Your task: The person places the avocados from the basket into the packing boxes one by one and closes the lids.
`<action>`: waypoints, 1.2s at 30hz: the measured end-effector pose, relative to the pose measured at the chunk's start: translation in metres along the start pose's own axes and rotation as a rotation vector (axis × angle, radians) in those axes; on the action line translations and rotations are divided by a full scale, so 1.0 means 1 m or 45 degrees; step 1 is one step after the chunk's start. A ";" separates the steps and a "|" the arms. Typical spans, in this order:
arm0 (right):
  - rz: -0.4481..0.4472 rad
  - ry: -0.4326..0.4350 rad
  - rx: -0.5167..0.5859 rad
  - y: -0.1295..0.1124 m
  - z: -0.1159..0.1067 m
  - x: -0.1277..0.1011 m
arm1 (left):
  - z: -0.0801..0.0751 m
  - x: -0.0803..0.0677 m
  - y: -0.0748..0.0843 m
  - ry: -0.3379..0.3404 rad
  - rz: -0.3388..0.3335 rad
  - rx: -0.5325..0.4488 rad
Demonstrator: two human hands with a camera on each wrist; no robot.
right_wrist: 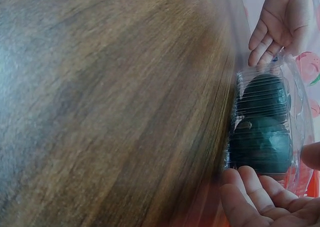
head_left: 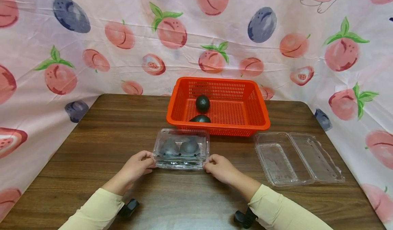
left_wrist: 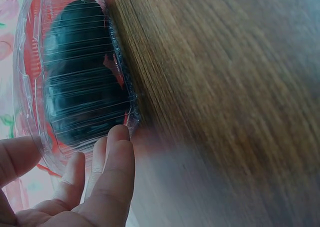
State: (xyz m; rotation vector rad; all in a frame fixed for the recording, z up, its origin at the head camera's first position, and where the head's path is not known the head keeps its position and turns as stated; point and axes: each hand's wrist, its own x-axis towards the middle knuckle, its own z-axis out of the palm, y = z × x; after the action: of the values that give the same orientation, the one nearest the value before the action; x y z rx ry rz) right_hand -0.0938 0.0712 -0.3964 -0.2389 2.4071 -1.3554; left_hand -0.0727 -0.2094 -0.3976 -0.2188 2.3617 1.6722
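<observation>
Closed clamshell box (head_left: 181,148) sits on table (head_left: 92,138) — left hand (head_left: 138,165) pinches its 9 o'clock corner, right hand (head_left: 219,168) its 3 o'clock corner.

The closed clamshell box (head_left: 181,148) is thin, clear, glossy plastic with ribbed walls. The open clamshell (head_left: 299,158) at right is the same shiny material. The basket (head_left: 218,106) is orange perforated plastic. The table (head_left: 107,127) is dark wood grain, smooth, semi-matt. The backdrop (head_left: 92,45) is creased printed cloth. The avocados (head_left: 202,103) look dull-skinned.
</observation>
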 end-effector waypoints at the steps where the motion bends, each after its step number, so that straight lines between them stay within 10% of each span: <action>1: -0.002 0.003 -0.006 0.000 0.000 0.000 | 0.000 0.000 0.000 0.002 -0.002 -0.002; 21: 0.005 0.051 -0.130 -0.012 -0.022 -0.018 | -0.016 -0.002 0.009 0.071 0.017 0.096; 36: -0.105 0.174 -0.080 -0.010 -0.056 -0.041 | -0.019 -0.022 0.046 0.152 0.200 0.213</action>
State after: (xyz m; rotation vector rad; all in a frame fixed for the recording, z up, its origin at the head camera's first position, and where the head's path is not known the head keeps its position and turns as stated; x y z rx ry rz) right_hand -0.0787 0.1232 -0.3521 -0.2729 2.5820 -1.3739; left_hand -0.0654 -0.2127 -0.3435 -0.1081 2.6540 1.5548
